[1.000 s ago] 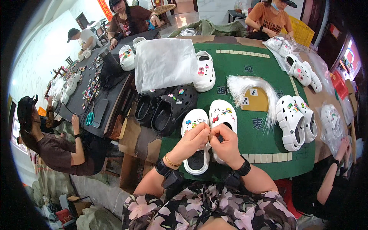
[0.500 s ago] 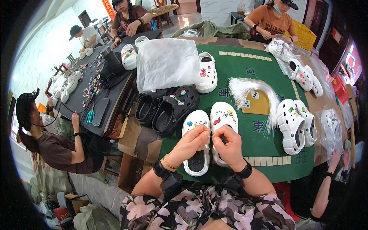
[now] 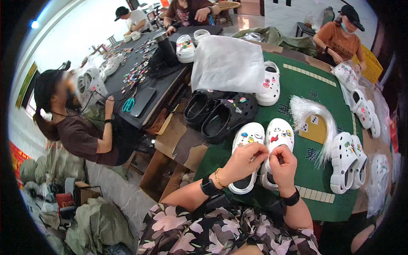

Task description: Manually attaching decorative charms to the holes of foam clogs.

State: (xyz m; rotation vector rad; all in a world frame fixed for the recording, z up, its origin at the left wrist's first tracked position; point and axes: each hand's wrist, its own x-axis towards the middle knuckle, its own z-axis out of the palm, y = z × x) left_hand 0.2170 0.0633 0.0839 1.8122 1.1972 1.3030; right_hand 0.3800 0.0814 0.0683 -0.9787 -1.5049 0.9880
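Item observed: 1 pair of white clogs, standing side by side on the green mat [image 3: 314,174], directly in front of the wearer, toes pointing away. The left clog [image 3: 249,128] and the right clog [image 3: 281,124] have rounded, smooth-looking white uppers with ventilation holes and thick white soles; dark insole shows in the heel area of the left clog.

Decoration: small multicoloured charms are fitted on both toe tops. On the left clog, a blue charm sits beside others in mixed bright colours. On the right clog, a red charm and a yellow-green charm are distinct. Finer shapes are too small to read.

Hands: the left hand [image 3: 245,160] and right hand [image 3: 282,166] are over the middle of the pair, hiding part of each upper. They are near each other, with a small gap between. On each, thumb and fingertips are drawn together in a pinch; whether anything thin is held cannot be told.

Adjacent: black clogs [image 3: 231,117] to the left, and a bundle of white strands [image 3: 301,109] to the right.
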